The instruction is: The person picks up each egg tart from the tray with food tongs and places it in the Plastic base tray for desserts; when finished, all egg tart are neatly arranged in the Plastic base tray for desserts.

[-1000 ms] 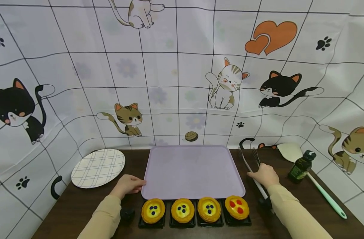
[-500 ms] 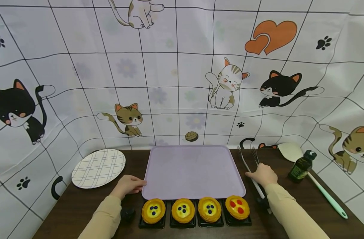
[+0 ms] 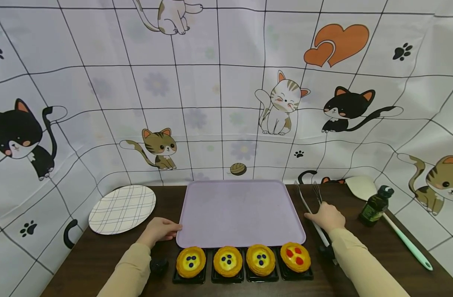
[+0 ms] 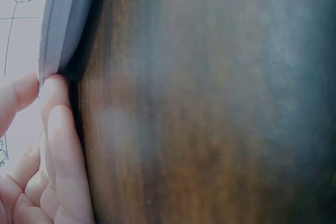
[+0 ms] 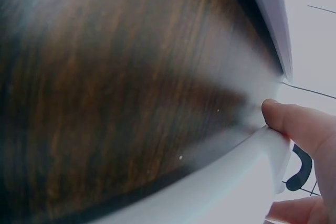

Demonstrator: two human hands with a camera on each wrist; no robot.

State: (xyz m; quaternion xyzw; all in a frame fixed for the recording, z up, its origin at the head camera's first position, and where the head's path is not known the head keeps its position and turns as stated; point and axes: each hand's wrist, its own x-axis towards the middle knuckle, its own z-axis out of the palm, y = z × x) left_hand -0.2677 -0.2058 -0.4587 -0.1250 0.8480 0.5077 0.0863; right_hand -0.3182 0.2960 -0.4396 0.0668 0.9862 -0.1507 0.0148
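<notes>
A lilac rectangular tray (image 3: pixel 241 214) lies mid-table against the back wall. My left hand (image 3: pixel 159 231) pinches its left edge; in the left wrist view, thumb and fingertips meet at the tray rim (image 4: pixel 65 19). Right of the tray, my right hand (image 3: pixel 327 218) holds a pair of silver tongs (image 3: pixel 322 235). The right wrist view shows the thumb on the upper edge of the pale tongs arm (image 5: pixel 205 192), with fingers on the other side. A wire whisk (image 3: pixel 317 193) points out behind that hand, its handle hidden under it.
Several yellow tarts (image 3: pixel 228 261) in black square trays line the tray's front edge. A checked white plate (image 3: pixel 123 209) lies at back left. On the right stand a dark green bottle (image 3: pixel 375 208) and a spatula (image 3: pixel 408 243) with a mint handle. Cat-printed cloth encloses the table.
Over the last second my right hand has shifted slightly left and back, the tongs tips moving a little left with it. The left hand and tray look the same.
</notes>
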